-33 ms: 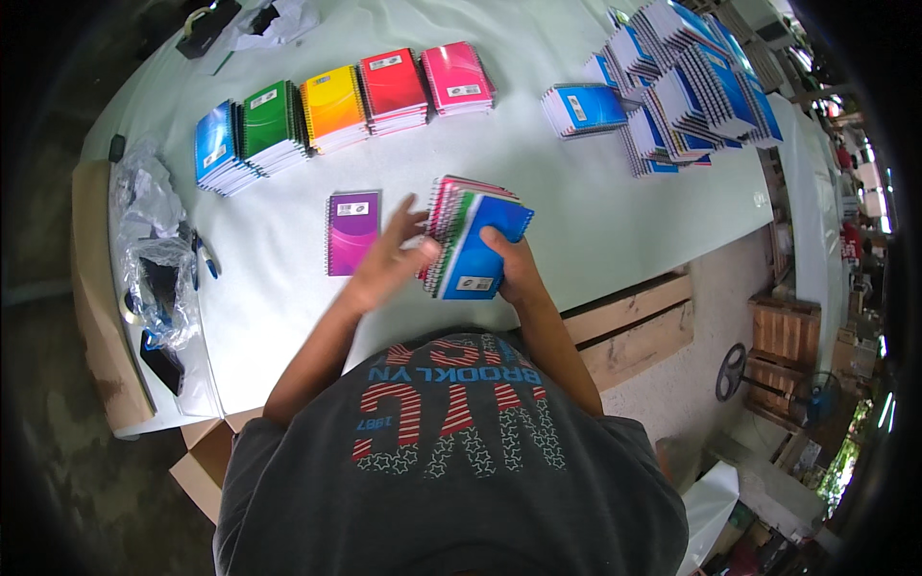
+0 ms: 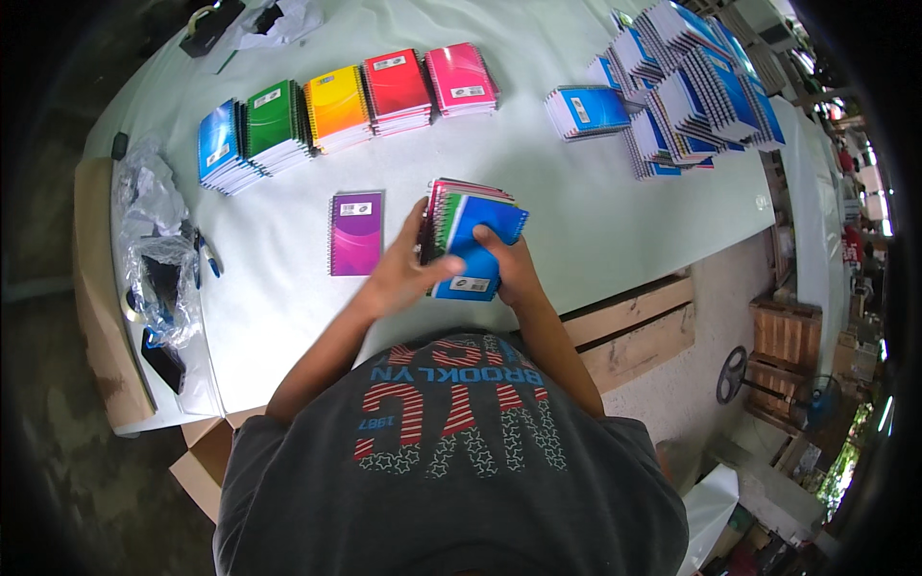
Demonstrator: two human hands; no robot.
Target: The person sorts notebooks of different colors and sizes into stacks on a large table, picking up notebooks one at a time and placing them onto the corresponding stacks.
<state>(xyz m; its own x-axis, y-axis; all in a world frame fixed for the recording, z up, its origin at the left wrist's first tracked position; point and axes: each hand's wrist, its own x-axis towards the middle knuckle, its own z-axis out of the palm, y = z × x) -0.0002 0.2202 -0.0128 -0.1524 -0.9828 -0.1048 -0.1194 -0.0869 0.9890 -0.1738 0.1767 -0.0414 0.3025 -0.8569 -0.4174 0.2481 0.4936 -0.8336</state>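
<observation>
A small stack of spiral notebooks is held in front of my chest, tilted, with a blue cover on top and green and pinkish-red edges fanned out beneath. My right hand grips its right side, thumb pressed on the blue cover. My left hand closes round the left, wire-bound side, with its thumb over the lower front and its fingers partly hidden behind. Flat on the table to the left lies a single purple notebook.
Across the far side of the white table stand piles of blue, green, yellow, red and pink notebooks. A large heap of blue notebooks rises at far right. Plastic wrap and pens lie left.
My left hand has moved right from beside the stack onto its bound edge, the thumb now over the front. The held notebooks have shifted slightly left.
</observation>
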